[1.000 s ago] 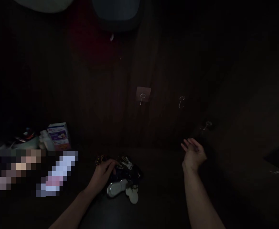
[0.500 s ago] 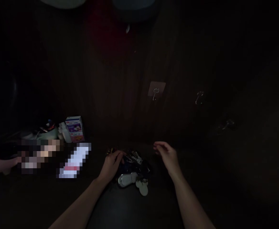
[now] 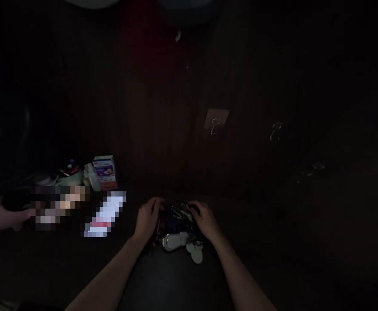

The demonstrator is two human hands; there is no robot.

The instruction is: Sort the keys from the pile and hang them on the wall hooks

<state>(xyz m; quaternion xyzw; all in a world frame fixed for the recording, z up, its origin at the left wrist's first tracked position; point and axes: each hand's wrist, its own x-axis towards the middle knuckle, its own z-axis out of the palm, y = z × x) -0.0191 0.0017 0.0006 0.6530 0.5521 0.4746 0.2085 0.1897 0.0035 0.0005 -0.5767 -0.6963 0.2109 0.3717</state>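
In the dim head view, a dark glossy bundle lies on the dark surface with several metal keys [image 3: 183, 212] on top. At its near side are a white and grey oblong fob [image 3: 174, 242] and a pale round-eared tag [image 3: 195, 252]. My left hand [image 3: 147, 219] curls at the bundle's left side, its fingertips at the far left corner. My right hand [image 3: 205, 218] bends in from the right, fingertips beside the keys. Both hands look closed against the bundle's edges; what lies under the fingers is too dark to make out. Small yellowish bits [image 3: 156, 242] lie below my left hand.
To the left lies a lit, blurred-out screen [image 3: 106, 214]. Another person's hand [image 3: 6, 214] holds a blurred object farther left. A small printed carton [image 3: 105, 172], white bottles [image 3: 92, 177] and a pale green bowl [image 3: 72, 178] stand behind. A hook [image 3: 215, 122] is on the dark upright panel.
My right hand has moved left from apart to the bundle's right side. My left hand has shifted slightly, uncovering yellowish bits below it. The whole view has shifted a little.
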